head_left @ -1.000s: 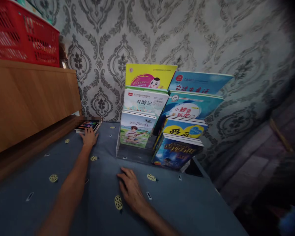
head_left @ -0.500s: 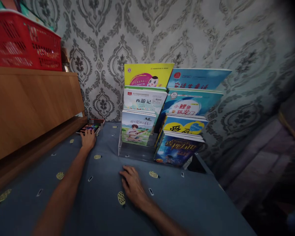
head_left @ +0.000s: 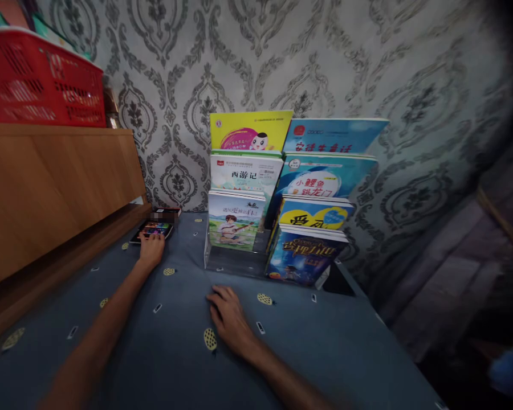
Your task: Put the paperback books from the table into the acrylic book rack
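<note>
My left hand (head_left: 151, 250) is at the far left of the cloth, its fingertips pressed on the near part of a dark book (head_left: 157, 228) with small colourful pictures on its cover. Its palm and thumb underside are hidden. Behind that book lies another dark and red item (head_left: 171, 213), partly blurred. My right hand (head_left: 228, 313) rests on the blue cloth with fingers loosely spread and holds nothing. Just beyond it stands a clear book rack (head_left: 239, 263) with children's books in two columns, among them a guitar-boy book (head_left: 233, 228) and a dark blue book (head_left: 305, 259).
A wooden cabinet (head_left: 60, 193) borders the left side, with a red basket (head_left: 47, 80) on top. Patterned wallpaper (head_left: 171, 114) rises behind the rack. The pineapple-print cloth (head_left: 175, 347) covers the surface; its right edge drops off near a hanging grey fabric (head_left: 436, 273).
My left hand has drawn the dark book slightly toward me, away from the item behind it. My right hand stays in place. The view has shifted a little.
</note>
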{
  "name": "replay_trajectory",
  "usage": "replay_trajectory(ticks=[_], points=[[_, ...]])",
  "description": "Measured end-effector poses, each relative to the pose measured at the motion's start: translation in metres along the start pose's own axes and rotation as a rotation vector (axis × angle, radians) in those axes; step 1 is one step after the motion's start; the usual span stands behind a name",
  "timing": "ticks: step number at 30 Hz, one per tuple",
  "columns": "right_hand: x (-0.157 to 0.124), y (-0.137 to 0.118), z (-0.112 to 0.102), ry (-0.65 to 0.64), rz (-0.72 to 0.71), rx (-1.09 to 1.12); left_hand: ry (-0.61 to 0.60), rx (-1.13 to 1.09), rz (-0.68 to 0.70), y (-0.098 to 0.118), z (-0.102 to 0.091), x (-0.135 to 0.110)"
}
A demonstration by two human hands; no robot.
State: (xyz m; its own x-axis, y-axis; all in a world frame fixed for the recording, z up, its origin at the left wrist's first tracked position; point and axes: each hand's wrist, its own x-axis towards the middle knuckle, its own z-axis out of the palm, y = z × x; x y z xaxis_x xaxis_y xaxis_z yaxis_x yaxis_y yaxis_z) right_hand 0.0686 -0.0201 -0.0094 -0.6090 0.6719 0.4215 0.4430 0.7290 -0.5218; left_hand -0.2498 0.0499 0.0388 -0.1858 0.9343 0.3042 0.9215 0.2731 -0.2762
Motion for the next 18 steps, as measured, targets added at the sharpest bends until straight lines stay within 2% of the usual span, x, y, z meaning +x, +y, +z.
replay_trajectory(ticks=[8, 13, 15, 18], points=[[0.002, 0.000, 0.002, -0.023, 0.014, 0.004, -0.018, 0.013, 0.153, 0.017, -0.019, -0.045], [0.002, -0.001, 0.000, -0.031, 0.023, 0.017, -0.077, -0.099, 0.242, 0.012, -0.027, -0.050], [0.002, -0.001, 0.000, -0.027, 0.014, 0.020, -0.116, -0.188, 0.182, 0.005, -0.025, -0.044], [0.001, 0.000, 0.001, -0.022, 0.011, 0.015, -0.136, -0.257, -0.042, -0.007, -0.015, -0.031]])
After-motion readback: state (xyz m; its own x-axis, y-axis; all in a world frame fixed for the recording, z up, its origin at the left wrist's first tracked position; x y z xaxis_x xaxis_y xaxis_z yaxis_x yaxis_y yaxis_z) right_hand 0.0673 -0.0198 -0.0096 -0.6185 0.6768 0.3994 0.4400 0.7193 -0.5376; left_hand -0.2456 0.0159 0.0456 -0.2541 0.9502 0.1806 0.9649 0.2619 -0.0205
